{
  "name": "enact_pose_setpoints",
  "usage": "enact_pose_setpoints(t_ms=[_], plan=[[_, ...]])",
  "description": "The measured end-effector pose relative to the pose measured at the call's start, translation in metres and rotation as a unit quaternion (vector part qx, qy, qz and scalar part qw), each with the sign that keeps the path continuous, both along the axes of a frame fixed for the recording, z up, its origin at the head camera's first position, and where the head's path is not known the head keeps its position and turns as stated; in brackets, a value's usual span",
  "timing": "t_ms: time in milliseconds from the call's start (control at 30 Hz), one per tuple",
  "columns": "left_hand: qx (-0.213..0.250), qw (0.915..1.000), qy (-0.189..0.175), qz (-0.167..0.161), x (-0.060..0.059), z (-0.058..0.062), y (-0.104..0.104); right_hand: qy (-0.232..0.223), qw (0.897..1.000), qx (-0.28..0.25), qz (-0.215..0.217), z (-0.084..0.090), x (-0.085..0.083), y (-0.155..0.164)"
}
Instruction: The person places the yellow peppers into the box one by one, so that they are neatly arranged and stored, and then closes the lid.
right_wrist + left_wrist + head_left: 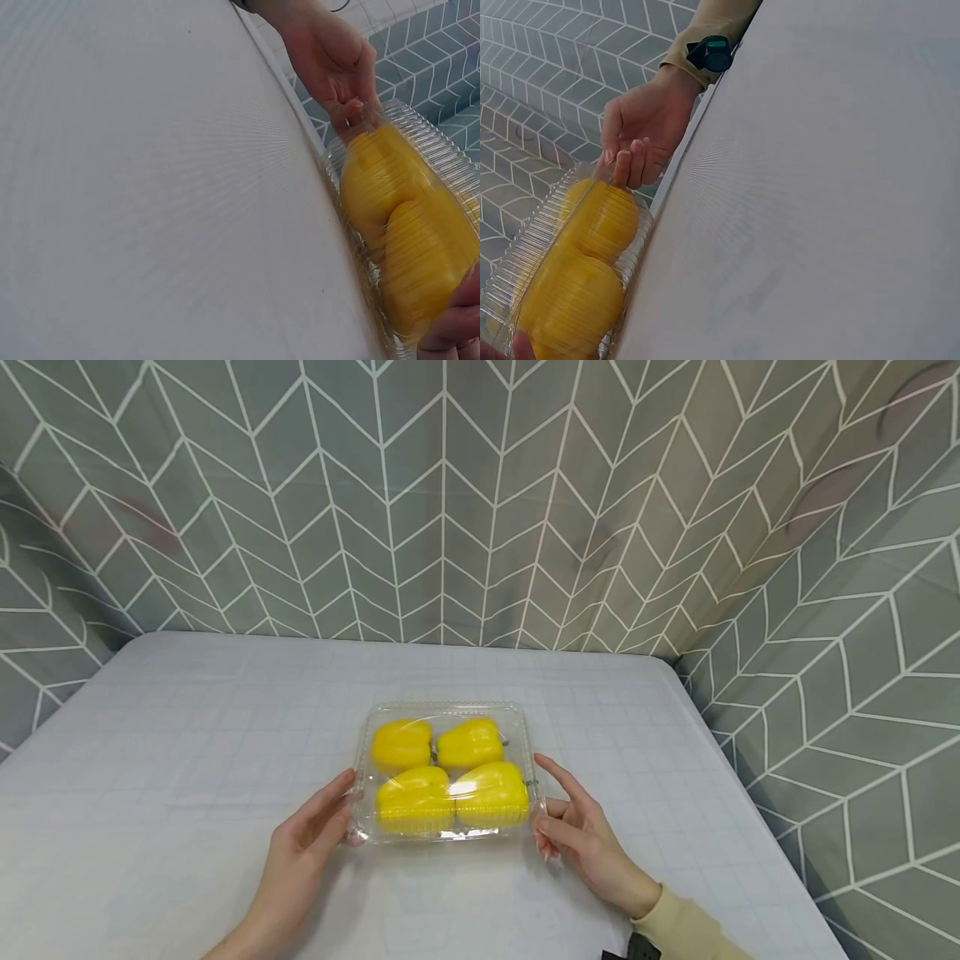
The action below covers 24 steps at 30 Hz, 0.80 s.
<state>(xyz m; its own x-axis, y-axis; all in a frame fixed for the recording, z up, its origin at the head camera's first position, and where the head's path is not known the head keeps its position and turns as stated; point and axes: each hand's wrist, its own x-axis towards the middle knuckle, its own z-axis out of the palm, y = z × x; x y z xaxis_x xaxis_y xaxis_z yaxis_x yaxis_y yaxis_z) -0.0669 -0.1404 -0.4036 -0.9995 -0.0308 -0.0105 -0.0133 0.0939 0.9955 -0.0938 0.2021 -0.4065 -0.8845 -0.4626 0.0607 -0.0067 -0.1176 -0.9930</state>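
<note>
A clear plastic clamshell container (442, 842) holds several yellow bell peppers (414, 800) and has its lid down. In the head view it sits at the middle of the near part of the table. My left hand (306, 843) grips its left end, thumb toward the front corner. At the opposite end my right hand (581, 835) holds the front right corner between thumb and curled fingers, the index finger reaching up along the side. The right wrist view shows the left hand (334, 64) pinching the container's end; the left wrist view shows the right hand (649, 124) at the other end.
A pale cloth covers the table (195, 718), whose right edge slants down toward me. Grey curtains (465, 510) with a white chevron pattern hang behind and at both sides. A dark wrist device (643, 946) sits by the right sleeve (686, 927).
</note>
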Motion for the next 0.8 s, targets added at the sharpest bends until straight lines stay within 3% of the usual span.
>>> enact_pose_setpoints(t_ms=[233,500,800], plan=[[0.001,1.0,0.003,-0.001,-0.002,0.001,0.0,-0.014,1.0,-0.006,-0.015,-0.001,-0.003,-0.001],[-0.005,0.9998,-0.007,0.019,-0.003,0.0,-0.001,0.019,0.999,-0.011,-0.044,-0.006,-0.002,-0.004],[0.028,0.9989,0.021,0.032,0.0,-0.003,-0.001,0.046,0.996,-0.006,-0.07,-0.011,0.0,-0.002]])
